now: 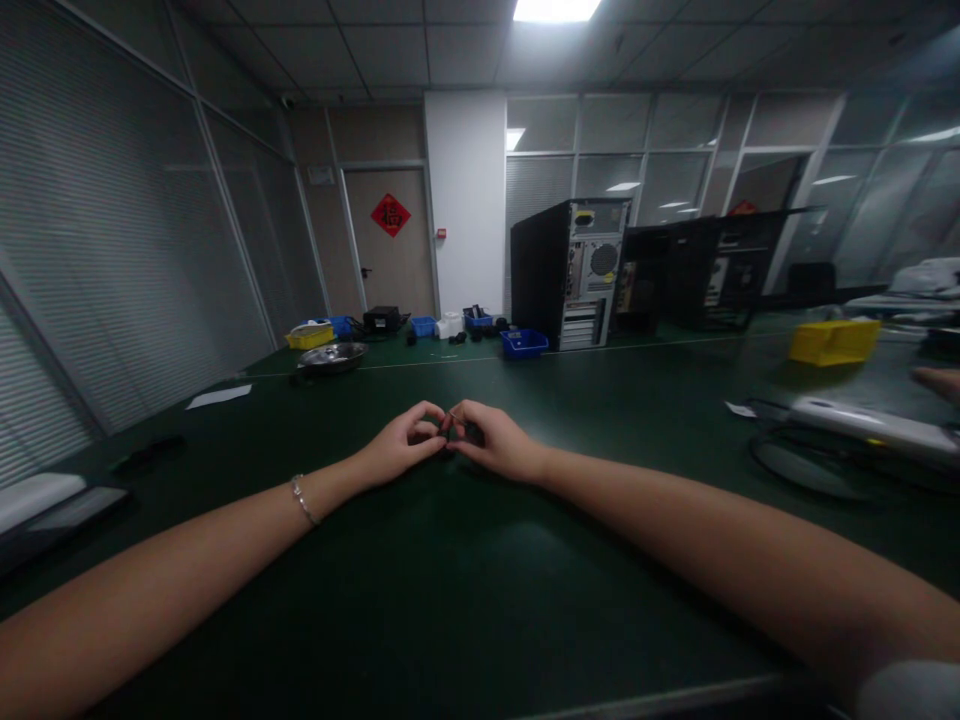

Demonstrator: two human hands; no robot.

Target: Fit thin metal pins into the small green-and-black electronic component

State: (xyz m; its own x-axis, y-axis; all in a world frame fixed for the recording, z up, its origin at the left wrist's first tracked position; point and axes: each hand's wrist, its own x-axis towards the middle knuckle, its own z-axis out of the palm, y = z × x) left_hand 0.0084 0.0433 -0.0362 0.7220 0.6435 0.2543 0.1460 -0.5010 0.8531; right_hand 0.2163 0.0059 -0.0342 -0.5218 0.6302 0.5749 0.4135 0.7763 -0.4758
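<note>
Two bare hands meet over the table (pixel 465 590), and between their fingertips is one small dark piece (pixel 448 436), too small and blurred for me to tell what it is. The left hand (pixel 399 443) pinches it between the thumb and the bent fingers; the right hand (pixel 496 440) pinches from the other side, its thumb below and forefinger above. I think both hands hold it because so small a piece is hard to steady with only one. The forearms reach in from both sides, which probably helps to keep the fingertips quiet. The table just in front of the hands is bare, perhaps so that nothing disturbs the fine finger work. Beyond the left hand, farther on the table, stands a shiny metal dish (pixel 334 358); beyond the right hand, a blue tray (pixel 524 344), beside a tall computer case (pixel 574 275). Such containers are maybe kept there for small parts, out of the way. Well to the right of the right hand lies a white device (pixel 874 424), with dark cables near it.
</note>
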